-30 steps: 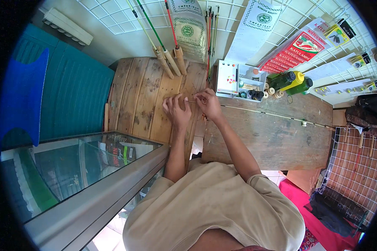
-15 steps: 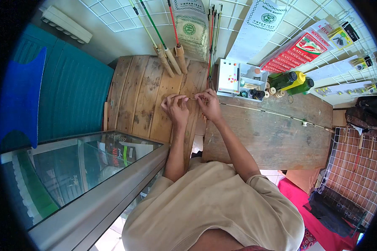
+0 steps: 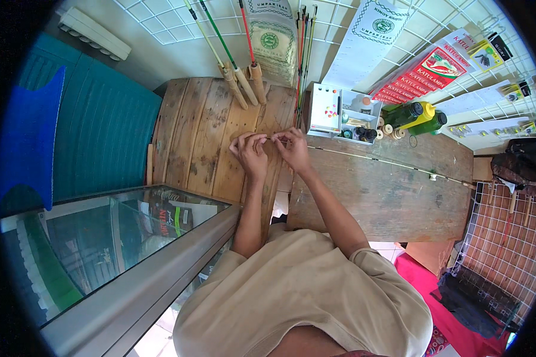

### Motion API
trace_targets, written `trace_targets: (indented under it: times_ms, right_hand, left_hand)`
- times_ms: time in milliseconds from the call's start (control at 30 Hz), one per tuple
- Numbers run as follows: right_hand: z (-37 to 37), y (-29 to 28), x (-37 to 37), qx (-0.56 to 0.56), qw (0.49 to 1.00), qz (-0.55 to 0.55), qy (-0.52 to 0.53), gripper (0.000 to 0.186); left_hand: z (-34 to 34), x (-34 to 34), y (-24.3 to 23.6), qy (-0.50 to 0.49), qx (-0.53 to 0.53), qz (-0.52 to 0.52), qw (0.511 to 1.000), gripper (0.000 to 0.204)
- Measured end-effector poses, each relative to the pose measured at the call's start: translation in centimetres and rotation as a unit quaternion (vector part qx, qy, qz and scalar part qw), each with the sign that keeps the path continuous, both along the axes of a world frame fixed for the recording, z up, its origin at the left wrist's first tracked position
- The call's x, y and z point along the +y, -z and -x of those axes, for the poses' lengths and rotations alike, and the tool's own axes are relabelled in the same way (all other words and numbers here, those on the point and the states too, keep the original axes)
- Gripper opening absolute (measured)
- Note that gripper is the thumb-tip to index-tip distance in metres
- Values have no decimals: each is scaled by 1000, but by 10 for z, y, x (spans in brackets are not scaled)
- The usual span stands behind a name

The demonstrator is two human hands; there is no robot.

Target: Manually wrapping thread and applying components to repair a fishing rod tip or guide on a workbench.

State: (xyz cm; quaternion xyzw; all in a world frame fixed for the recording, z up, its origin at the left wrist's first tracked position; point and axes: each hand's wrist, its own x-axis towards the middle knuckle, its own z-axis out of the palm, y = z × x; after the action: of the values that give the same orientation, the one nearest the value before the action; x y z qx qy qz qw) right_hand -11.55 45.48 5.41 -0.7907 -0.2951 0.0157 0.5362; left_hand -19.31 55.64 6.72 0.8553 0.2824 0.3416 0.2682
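A thin pale fishing rod (image 3: 375, 158) slants across the dark tabletop. Its handle lies far right, a small whitish piece (image 3: 433, 177) sits near the handle, and the thin end runs behind my right hand. Over the planked table (image 3: 205, 143), my left hand (image 3: 250, 152) pinches the rod's slender tip with thumb and fingers. Close beside it my right hand (image 3: 290, 147) pinches at the same tip, fingertips nearly touching the left ones. Whatever fine thread or part lies between the fingertips is too small to make out.
Cork-handled rods (image 3: 244, 89) stand upright at the back. A white box (image 3: 354, 122) with small parts, several spools (image 3: 388, 129) and green bottles (image 3: 423, 119) sit behind the dark table (image 3: 375, 202). A glass cabinet (image 3: 119, 238) is at left; packets hang on a wire grid.
My right hand has shifted slightly left and its fingers have bent closer to the left fingertips. The left hand and the rod look almost unmoved.
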Motion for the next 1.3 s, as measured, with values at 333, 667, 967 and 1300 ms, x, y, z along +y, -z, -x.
trace_targets:
  times_ms: [333,667,967,1300]
  right_hand:
    - [4,-5,6,78,996,-36,-4,11]
    - [4,-13,6,108,994,-20,-9,16]
    - [3,-12,7,105,994,-24,-7,15]
    - [1,-17,4,91,995,-20,-20,14]
  left_hand:
    - [0,1,-1,-6,-1,-4,1000,10]
    - [3,3,0,-3,-3,-2,1000,10]
    - [1,2,-1,-5,-9,0,1000,9]
    - [1,2,-3,-1,-5,-5,1000,12]
